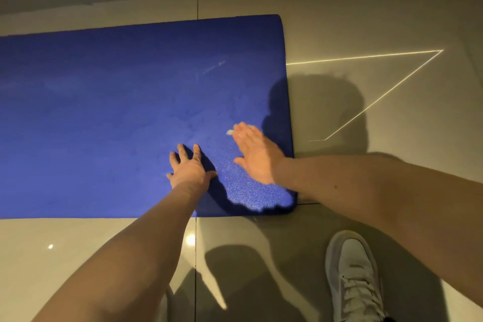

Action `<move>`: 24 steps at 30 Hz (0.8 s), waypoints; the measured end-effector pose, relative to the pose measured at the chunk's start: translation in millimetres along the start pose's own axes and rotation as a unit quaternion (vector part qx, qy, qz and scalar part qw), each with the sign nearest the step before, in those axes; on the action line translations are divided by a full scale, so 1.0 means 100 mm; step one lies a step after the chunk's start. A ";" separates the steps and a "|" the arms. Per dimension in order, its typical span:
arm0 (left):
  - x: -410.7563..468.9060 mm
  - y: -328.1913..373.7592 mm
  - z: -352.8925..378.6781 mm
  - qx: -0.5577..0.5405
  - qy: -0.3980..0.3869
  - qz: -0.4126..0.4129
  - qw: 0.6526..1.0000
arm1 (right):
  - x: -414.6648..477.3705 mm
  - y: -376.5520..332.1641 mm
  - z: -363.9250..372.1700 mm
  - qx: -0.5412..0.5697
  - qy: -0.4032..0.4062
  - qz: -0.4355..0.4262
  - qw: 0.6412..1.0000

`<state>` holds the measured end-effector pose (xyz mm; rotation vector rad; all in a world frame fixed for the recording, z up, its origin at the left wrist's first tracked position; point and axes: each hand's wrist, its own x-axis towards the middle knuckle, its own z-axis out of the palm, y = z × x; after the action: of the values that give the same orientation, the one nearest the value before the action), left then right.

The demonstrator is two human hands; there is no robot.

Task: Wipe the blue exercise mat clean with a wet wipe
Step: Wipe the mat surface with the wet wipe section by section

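Both arms are bare and stretched out low in front of the person. The left forearm comes up from 7 o'clock, wrist bent back, and the left hand is planted palm down with fingers spread toward 12 o'clock and the thumb out toward 3. The right forearm comes in from 4 o'clock, nearly level. The right hand lies flat, a little blurred, fingers straight and together toward 11 o'clock, thumb toward 9. It sits at 2 o'clock of the left hand, close but apart
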<state>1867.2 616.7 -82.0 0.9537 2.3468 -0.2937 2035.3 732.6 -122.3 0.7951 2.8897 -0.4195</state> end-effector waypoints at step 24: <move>-0.02 0.00 -0.02 0.010 -0.003 0.006 1.000 | 0.28 0.56 -0.34 0.028 0.010 0.238 0.971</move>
<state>1867.1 616.1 -78.8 0.9747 2.3353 -0.3142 2039.1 802.0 -107.5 1.4578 2.5837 -0.4347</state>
